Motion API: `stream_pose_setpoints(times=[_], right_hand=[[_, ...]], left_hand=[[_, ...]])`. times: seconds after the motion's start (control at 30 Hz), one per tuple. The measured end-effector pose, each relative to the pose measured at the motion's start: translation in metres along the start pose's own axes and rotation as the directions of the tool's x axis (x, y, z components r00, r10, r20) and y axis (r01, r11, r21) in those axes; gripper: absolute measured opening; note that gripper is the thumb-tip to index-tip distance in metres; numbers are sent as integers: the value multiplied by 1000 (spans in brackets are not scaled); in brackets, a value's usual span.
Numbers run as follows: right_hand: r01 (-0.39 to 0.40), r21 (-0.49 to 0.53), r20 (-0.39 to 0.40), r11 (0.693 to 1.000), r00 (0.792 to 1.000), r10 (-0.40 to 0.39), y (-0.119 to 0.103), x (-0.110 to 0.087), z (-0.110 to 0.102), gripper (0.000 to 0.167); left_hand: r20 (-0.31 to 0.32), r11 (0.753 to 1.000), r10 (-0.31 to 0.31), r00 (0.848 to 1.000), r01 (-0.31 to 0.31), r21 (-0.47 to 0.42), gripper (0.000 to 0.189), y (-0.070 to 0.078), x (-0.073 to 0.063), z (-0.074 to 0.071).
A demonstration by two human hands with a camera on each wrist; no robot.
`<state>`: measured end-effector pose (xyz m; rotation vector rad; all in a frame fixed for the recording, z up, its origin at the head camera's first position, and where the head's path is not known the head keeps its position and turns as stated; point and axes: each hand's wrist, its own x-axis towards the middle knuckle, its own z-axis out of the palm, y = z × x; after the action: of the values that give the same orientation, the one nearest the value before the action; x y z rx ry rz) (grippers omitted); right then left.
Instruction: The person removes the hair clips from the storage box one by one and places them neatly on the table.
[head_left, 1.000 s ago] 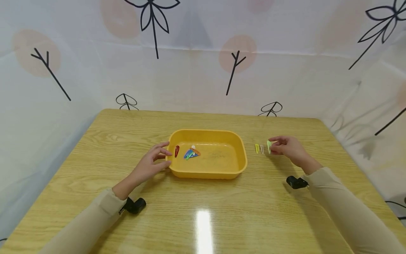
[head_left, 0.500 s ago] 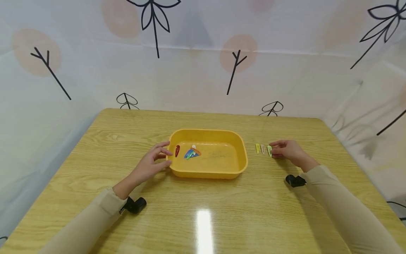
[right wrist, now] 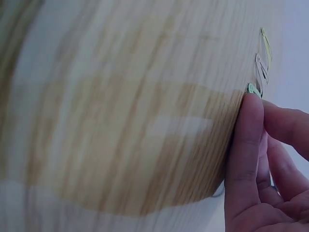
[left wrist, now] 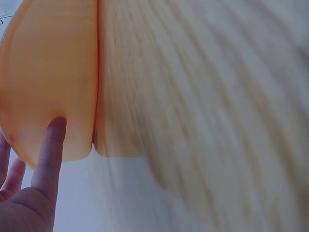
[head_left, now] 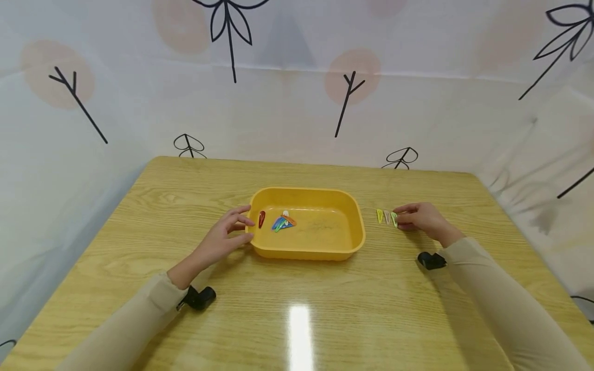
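My right hand (head_left: 424, 221) pinches a pale green snap hair clip (head_left: 394, 219) between thumb and fingertips, low over the table at the right. In the right wrist view, the fingertips cover most of that green clip (right wrist: 253, 89). Just left of it lie a beige hair clip (head_left: 387, 217) and a yellow hair clip (head_left: 379, 216), forming a short row. My left hand (head_left: 225, 234) rests at the left end of a yellow plastic tray (head_left: 306, 255), fingers spread along its rim. The left wrist view shows one straight digit against the tray's outer wall (left wrist: 53, 72).
Inside the tray, a red hair clip (head_left: 262, 219) lies apart from a small pile of blue, green, orange and white hair clips (head_left: 284, 221). Both stand on a wooden table (head_left: 241, 309). A patterned cloth (head_left: 287, 113) hangs behind it.
My right hand has lowered the green clip to the table and shifted it left, closer to the beige clip. The left hand stays at the tray, and the head view has shifted slightly.
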<state>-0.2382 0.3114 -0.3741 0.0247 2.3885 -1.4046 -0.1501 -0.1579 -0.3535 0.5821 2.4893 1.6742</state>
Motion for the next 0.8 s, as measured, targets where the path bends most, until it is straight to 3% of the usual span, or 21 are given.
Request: stream_pose_setpoints(times=[0.23,0.43,0.8], right_hand=[[15,24,2,1000,1000,-15,2,0,-1,49],[67,-69,-15,995,998,-69,0,-5,-8,52],[187,-131,-18,973,981,-191,-22,-18,-19,48]], left_hand=[[-4,1000,-8,1000,8,-1,20,2,0,0],[0,1000,-1,1000,1,1,20,0,0,0],[1,1000,-8,1000,8,-3,20,3,-1,0]])
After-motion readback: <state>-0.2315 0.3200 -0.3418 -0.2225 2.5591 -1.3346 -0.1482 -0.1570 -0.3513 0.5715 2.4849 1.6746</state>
